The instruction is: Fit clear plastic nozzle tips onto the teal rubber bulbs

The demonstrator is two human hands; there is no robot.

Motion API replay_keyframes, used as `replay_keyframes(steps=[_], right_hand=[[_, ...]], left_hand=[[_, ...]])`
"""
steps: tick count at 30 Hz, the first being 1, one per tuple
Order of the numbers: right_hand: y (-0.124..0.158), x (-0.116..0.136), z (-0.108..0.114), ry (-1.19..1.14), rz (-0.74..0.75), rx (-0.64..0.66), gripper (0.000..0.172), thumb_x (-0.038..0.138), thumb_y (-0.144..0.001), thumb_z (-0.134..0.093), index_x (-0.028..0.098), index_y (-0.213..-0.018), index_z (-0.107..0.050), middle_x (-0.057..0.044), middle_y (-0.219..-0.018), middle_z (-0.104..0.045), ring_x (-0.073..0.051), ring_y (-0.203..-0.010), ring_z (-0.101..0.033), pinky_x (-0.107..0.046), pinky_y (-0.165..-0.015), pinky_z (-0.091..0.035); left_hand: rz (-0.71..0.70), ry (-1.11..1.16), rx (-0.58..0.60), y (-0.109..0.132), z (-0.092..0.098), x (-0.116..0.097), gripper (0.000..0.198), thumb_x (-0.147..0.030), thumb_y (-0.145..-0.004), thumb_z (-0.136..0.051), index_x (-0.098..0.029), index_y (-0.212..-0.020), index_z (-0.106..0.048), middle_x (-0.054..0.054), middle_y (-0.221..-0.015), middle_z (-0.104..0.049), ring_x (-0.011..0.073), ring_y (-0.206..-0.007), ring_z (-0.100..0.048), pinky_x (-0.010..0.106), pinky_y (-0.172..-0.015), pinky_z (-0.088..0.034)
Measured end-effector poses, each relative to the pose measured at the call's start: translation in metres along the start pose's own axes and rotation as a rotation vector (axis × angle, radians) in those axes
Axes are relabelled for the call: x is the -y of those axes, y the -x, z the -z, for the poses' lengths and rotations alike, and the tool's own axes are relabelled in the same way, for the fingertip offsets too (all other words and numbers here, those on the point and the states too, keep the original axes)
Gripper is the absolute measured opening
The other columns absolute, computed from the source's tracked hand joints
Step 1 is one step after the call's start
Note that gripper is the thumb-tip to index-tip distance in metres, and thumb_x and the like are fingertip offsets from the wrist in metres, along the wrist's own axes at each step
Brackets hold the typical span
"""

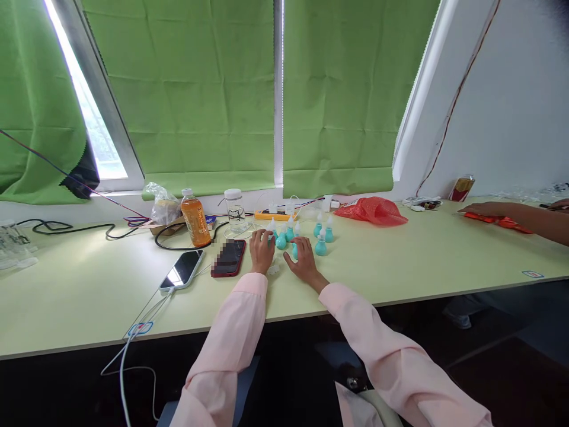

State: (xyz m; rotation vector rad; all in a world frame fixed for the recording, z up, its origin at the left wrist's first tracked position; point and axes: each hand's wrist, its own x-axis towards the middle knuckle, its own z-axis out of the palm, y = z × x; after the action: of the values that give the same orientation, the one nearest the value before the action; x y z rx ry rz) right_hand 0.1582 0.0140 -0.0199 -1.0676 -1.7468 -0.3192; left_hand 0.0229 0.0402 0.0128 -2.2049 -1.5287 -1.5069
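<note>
bulbs could tip and roll if i bump them.
my right hand has its thumb and fingers apart around one blue-green bulb, but i can't tell if they squeeze it. my left hand has bent fingers by the bulbs on the left, and i can't tell if it grips one. most bulbs stand close together on the table, between my hands and just past them, with three more to the right. they look round and light, so one knock might push one into the next. the clear tips stick up, so a fingertip could catch one. the red phone lies just beside my left hand, so my wrist could nudge it.
</note>
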Motion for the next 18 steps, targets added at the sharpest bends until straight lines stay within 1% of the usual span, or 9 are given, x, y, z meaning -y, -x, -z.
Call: replay_keyframes(steps=[2,4,7,9,10,13,16,18], right_hand=[[0.0,0.0,0.0,0.01,0.008,0.022,0.031,0.028,-0.073,-0.048,0.017,-0.101,-0.043,-0.01,-0.097,-0.049,-0.024,-0.094,-0.041,-0.039,-0.079,-0.033],[0.001,0.0,0.0,0.022,0.017,0.041,0.033,0.029,-0.073,-0.048,0.016,-0.103,-0.043,-0.01,-0.098,-0.051,-0.024,-0.094,-0.041,-0.038,-0.078,-0.033],[0.001,0.0,0.0,0.043,0.028,0.062,0.035,0.03,-0.073,-0.049,0.016,-0.105,-0.044,-0.01,-0.1,-0.053,-0.025,-0.095,-0.04,-0.039,-0.078,-0.03],[0.001,0.0,-0.001,0.056,0.029,0.067,0.036,0.03,-0.073,-0.05,0.015,-0.105,-0.044,-0.01,-0.101,-0.053,-0.026,-0.095,-0.04,-0.04,-0.078,-0.028],[0.001,0.0,-0.002,0.061,0.029,0.067,0.037,0.03,-0.073,-0.05,0.015,-0.106,-0.043,-0.01,-0.101,-0.053,-0.026,-0.094,-0.04,-0.041,-0.078,-0.028],[0.002,-0.002,-0.005,0.067,0.035,0.071,0.033,0.027,-0.075,-0.047,0.015,-0.106,-0.044,-0.01,-0.097,-0.055,-0.025,-0.092,-0.042,-0.041,-0.077,-0.027],[0.003,-0.004,-0.007,0.06,0.057,0.082,0.028,0.024,-0.075,-0.044,0.016,-0.102,-0.048,-0.008,-0.088,-0.056,-0.023,-0.087,-0.045,-0.04,-0.075,-0.03],[0.004,-0.005,-0.008,0.054,0.072,0.09,0.027,0.024,-0.074,-0.045,0.017,-0.099,-0.05,-0.008,-0.084,-0.056,-0.022,-0.085,-0.046,-0.038,-0.073,-0.032]], left_hand=[[-0.024,0.104,0.01,0.003,-0.003,-0.004,0.015,-0.021,-0.078,-0.042,-0.019,-0.087,-0.054,0.008,-0.096,-0.051,0.0192,-0.098,-0.044,0.033,-0.084,-0.036],[-0.025,0.215,0.016,0.006,-0.005,-0.009,0.015,-0.022,-0.076,-0.045,-0.019,-0.09,-0.05,0.006,-0.094,-0.051,0.016,-0.09,-0.049,0.028,-0.077,-0.041],[0.025,0.378,0.025,0.009,-0.008,-0.014,0.034,-0.024,-0.072,-0.051,-0.02,-0.104,-0.039,0.003,-0.086,-0.051,0.0112,-0.073,-0.053,0.022,-0.062,-0.046],[0.073,0.471,0.039,0.009,-0.009,-0.016,0.043,-0.025,-0.069,-0.054,-0.02,-0.107,-0.034,0.0,-0.078,-0.051,0.0096,-0.066,-0.054,0.019,-0.056,-0.046],[0.097,0.512,0.05,0.008,-0.01,-0.015,0.044,-0.025,-0.068,-0.055,-0.02,-0.106,-0.035,-0.001,-0.074,-0.051,0.0092,-0.064,-0.054,0.018,-0.054,-0.046],[0.174,0.61,0.089,0.005,-0.011,-0.012,0.039,-0.028,-0.068,-0.056,-0.019,-0.101,-0.038,-0.004,-0.064,-0.05,0.0085,-0.059,-0.054,0.018,-0.052,-0.045],[0.257,0.662,0.139,0.004,-0.013,-0.007,0.028,-0.033,-0.075,-0.049,-0.016,-0.095,-0.041,-0.005,-0.056,-0.049,0.0075,-0.05,-0.052,0.018,-0.046,-0.044],[0.302,0.662,0.185,0.003,-0.015,-0.003,0.023,-0.035,-0.079,-0.043,-0.013,-0.087,-0.046,-0.005,-0.052,-0.048,0.0064,-0.043,-0.049,0.018,-0.042,-0.042]])
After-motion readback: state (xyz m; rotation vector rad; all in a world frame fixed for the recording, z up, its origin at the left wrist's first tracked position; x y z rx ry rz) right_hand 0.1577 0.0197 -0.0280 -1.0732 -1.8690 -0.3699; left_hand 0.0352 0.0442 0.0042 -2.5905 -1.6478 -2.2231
